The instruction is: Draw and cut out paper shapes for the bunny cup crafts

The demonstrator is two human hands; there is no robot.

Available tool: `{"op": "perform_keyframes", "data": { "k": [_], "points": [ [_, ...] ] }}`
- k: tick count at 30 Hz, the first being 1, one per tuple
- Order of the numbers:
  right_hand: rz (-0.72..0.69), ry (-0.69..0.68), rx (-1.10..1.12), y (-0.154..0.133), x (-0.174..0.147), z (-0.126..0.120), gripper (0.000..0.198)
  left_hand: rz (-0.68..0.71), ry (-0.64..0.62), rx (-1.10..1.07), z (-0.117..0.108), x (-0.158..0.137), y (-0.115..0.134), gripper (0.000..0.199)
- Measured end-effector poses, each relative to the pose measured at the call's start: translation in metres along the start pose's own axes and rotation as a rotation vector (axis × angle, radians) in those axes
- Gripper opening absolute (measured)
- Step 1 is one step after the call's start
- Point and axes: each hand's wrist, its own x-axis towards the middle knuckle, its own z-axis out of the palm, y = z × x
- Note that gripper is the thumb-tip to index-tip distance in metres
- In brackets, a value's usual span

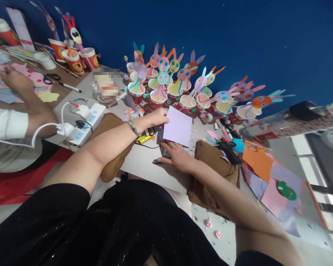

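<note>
- Lilac paper sheet (178, 126): a plain, roughly square piece with straight edges and four distinct corners, its pale purple face smooth and nearly flat.
- Pose: the broad face is turned toward you; as you view it, the sheet sits slightly askew, its upper edge sloping down to the right.
- Position: in front of you, its left edge pinched in your left hand (157, 117), its lower edge beside the fingers of your right hand (178, 157).

Cups (158, 98) stand grouped on the table (144, 162), the wall (166, 18) behind them and the paper (178, 127) before them. Left lies a power strip (96, 113), a marker (70, 87) and scissors (53, 77) beyond it; right, loose sheets (258, 162).
</note>
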Motion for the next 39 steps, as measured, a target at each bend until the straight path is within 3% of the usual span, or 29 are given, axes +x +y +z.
{"op": "perform_keyframes", "data": {
  "k": [8, 14, 18, 22, 29, 33, 39],
  "points": [
    [-0.033, -0.053, 0.013, -0.019, -0.010, -0.006, 0.076, 0.086, -0.022, 0.373, 0.003, -0.001, -0.001, 0.037],
    [-0.047, -0.088, 0.045, -0.028, -0.024, -0.005, 0.081, 0.184, -0.011, 0.672, 0.005, 0.002, -0.004, 0.032],
    [-0.086, -0.084, 0.135, -0.027, -0.028, -0.014, 0.076, 0.192, -0.074, 0.726, 0.005, 0.000, -0.001, 0.035],
    [-0.069, 0.084, 0.215, -0.013, -0.032, -0.027, 0.054, 0.196, -0.093, 0.757, 0.006, -0.003, 0.002, 0.037],
    [0.176, 0.462, 0.170, 0.024, -0.042, -0.035, 0.023, 0.248, -0.092, 0.829, 0.010, 0.002, -0.004, 0.044],
    [0.195, 0.458, 0.129, 0.031, -0.042, -0.032, 0.021, 0.269, -0.056, 0.865, 0.009, 0.000, -0.007, 0.056],
    [0.052, 0.350, -0.023, 0.034, -0.037, -0.017, 0.028, 0.216, 0.002, 0.917, 0.007, -0.008, -0.002, 0.086]
  ]
}}
